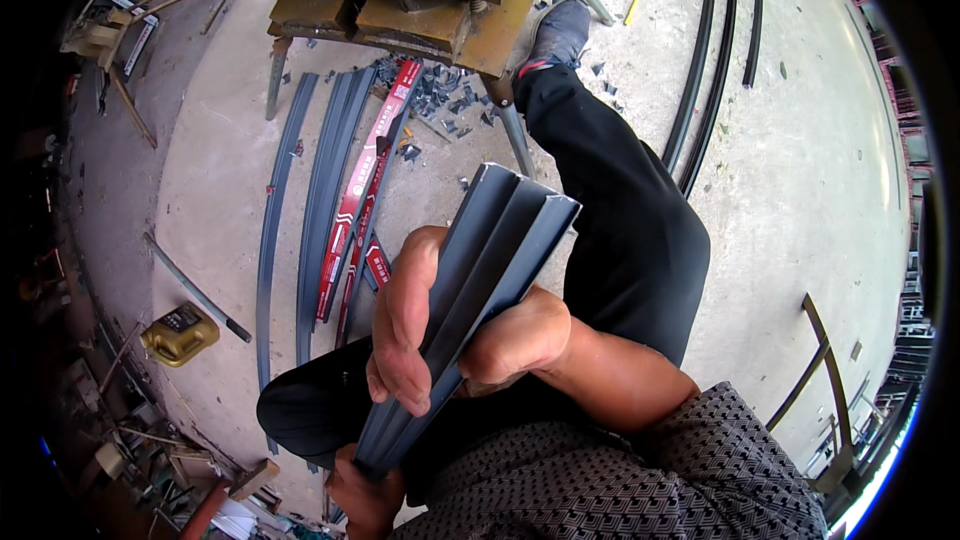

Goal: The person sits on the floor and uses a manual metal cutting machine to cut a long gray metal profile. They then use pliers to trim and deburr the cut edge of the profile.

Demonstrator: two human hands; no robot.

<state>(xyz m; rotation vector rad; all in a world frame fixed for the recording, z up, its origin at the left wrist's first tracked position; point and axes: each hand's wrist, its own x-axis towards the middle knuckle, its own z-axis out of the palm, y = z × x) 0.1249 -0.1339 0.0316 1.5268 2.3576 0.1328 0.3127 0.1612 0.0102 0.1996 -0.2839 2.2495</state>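
A dark grey grooved profile (465,290) slants up across my lap, its pale-edged cut end pointing away from me. My right hand (515,338) is closed round its middle, with fingers curled over the left side and the thumb side pressed on the right. Lower down, my left hand (368,492) is wrapped about the near end, partly hidden by the profile. Whether it is one piece or more nested together, I cannot tell. On the floor to the left lie several long grey profiles (335,155), some with red printed film (362,185).
A brown, worn metal machine (410,10) on metal legs stands ahead. Dark offcuts (450,95) litter the floor beneath it. At left lie a gold jug (180,334) and a metal rod (200,288). Long black strips (705,60) stretch along the right; my shoe (560,35) is by the machine.
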